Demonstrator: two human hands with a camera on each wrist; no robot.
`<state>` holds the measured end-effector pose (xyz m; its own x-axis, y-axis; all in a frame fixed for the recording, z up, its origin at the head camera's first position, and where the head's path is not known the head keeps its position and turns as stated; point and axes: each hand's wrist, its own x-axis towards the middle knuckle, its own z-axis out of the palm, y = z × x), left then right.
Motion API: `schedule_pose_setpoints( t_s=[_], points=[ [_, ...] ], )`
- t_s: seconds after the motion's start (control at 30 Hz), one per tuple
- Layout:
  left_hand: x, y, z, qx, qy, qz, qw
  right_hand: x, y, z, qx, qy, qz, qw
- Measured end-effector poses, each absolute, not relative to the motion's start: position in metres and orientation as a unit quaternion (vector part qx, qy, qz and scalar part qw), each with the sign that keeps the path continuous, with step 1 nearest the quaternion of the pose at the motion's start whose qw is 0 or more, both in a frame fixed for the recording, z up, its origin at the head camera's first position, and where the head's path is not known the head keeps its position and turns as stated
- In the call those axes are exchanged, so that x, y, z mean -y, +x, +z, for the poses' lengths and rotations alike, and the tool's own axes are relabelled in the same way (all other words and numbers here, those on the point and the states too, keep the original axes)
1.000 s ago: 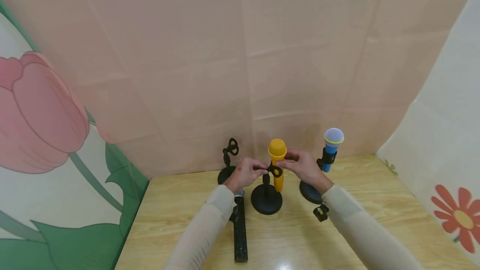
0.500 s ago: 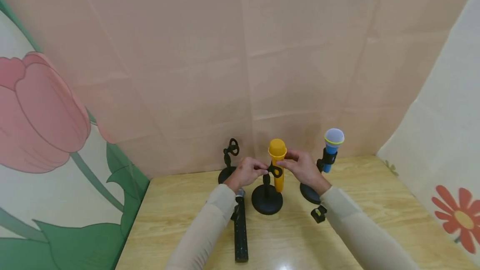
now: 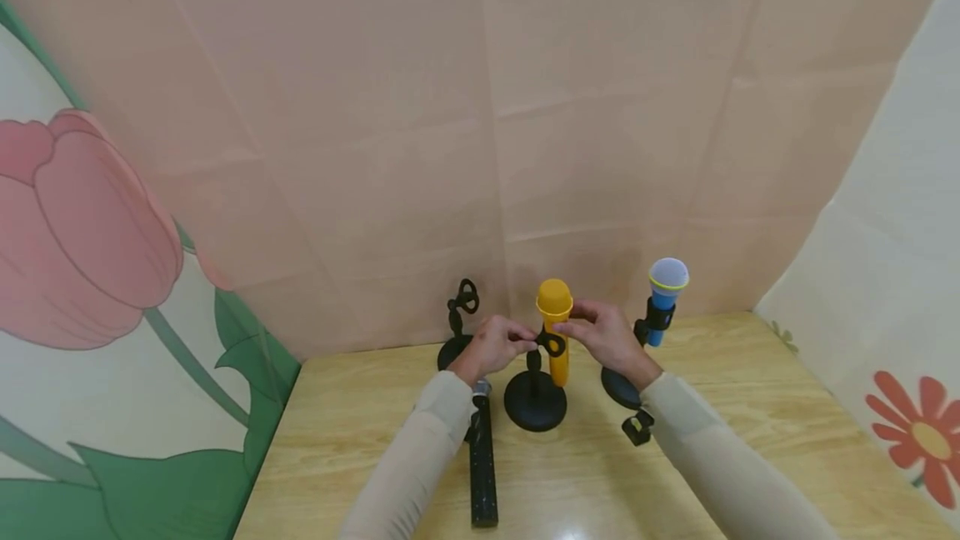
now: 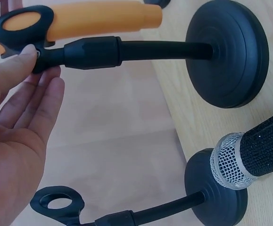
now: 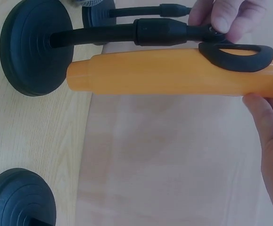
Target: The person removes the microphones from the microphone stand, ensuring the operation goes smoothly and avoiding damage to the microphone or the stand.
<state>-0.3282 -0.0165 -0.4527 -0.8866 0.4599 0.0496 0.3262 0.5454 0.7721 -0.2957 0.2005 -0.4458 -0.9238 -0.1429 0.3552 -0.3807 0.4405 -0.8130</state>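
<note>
Nearest on the counter (image 3: 337,440) was a black microphone (image 3: 483,473), its handle toward the person and its silver mesh head pointing away. Off to the right, just beside the right sleeve (image 3: 693,419), sat a small black object (image 3: 637,428), too small to make out. Beyond these the middle stand (image 3: 535,403) stood upright on its round base. The left hand (image 3: 491,348) pinched it at the joint beneath its clip, thumb on one side and fingers behind. The right hand (image 3: 611,340) held the yellow microphone (image 3: 554,300) between thumb and fingers, just below the head; neither hand was spread wide. That microphone was upright, head up, close along the right side of the stand — the clip's ring (image 5: 240,65) lay against it, though whether it was seated there could not be told. Farther right, another stand (image 3: 619,387) bore a blue microphone (image 3: 664,297) with a pale head. At the back left, partly behind the left hand, was a third stand (image 3: 452,352) — its ring held nothing. A creased pinkish cloth (image 3: 375,148) hung behind everything.
</note>
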Motion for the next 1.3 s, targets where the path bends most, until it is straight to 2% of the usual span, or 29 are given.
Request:
schedule_pose_setpoints(
  t_s=[1.3],
  points=[
    [0.0161, -0.331, -0.4557, -0.872, 0.214, 0.431, 0.089, -0.2063, -0.2994, -0.4366, 0.838, 0.177, 0.508, 0.093]
  ],
)
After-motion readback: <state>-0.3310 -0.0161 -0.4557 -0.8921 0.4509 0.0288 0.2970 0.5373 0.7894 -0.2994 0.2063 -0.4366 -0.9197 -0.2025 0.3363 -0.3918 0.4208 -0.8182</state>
